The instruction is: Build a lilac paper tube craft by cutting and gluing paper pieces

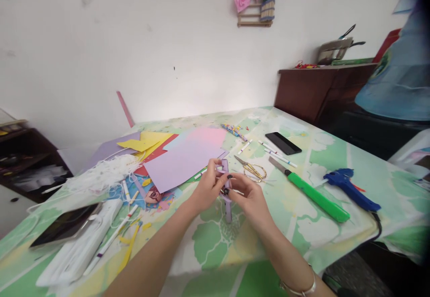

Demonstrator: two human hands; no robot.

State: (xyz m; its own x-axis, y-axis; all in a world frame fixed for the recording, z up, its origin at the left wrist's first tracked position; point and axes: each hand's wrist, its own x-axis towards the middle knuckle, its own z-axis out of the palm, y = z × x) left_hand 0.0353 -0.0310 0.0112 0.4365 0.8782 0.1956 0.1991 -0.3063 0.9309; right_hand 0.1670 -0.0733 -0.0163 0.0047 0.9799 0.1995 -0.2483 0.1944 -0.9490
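Note:
A narrow light-purple piece (228, 209), which looks like folded or rolled paper, stands roughly upright between my two hands. My left hand (208, 185) pinches it from the left, near its upper half. From the right, the curled fingers of my right hand (247, 194) close on its middle, thumb and fingertips meeting the other hand's. Fingers hide the piece's middle part. Just beyond my hands lies a sheet of lilac paper (188, 162). Gold-handled scissors (254, 170) rest to the right of them, points toward the upper left.
A green-handled knife (317, 196) and a blue glue gun (352, 189) with a cord lie at right. Behind are a black phone (283, 143) and several markers (278, 156). White string (101, 176), a tablet (65, 225), a white power strip (80, 245) and paper scraps (129, 247) crowd the left.

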